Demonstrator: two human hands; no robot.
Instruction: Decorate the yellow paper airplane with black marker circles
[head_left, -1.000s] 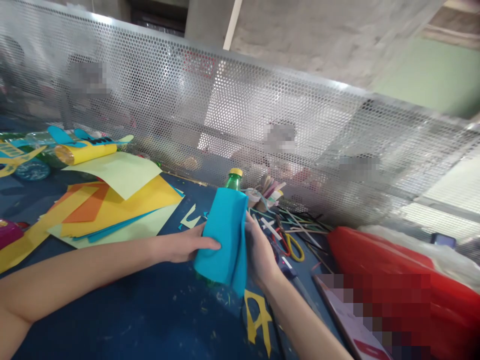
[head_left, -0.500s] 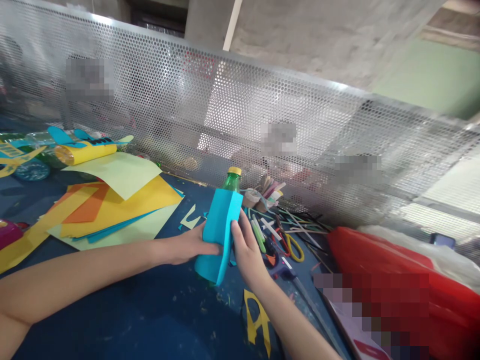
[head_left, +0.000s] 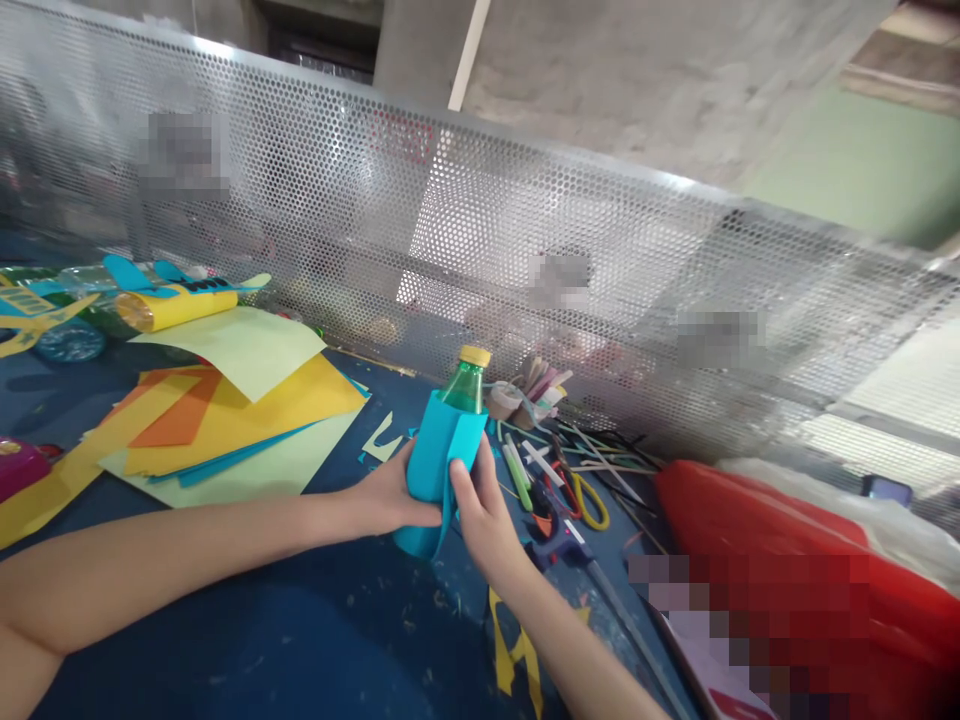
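A green plastic bottle with a yellow cap stands slightly tilted over the blue table. Bright blue paper wraps around its body, and one edge of the sheet stands away as a flap. My left hand clasps the wrapped bottle from the left, its thumb across the paper low down. On the other side, my right hand pinches the paper's loose edge against the bottle; some of its fingers are hidden behind. A dark blue glue gun and scissors lie just right of my right hand.
Stacked coloured paper lies at left, beside a paper-decorated bottle. Glue sticks and yellow cut-out scraps surround my right arm. A red plastic bag sits at right. A perforated metal screen borders the table's back.
The bottle has shifted slightly down and turned a little, showing more of its green neck above the paper. My right hand has moved slightly down and left along the paper's edge.
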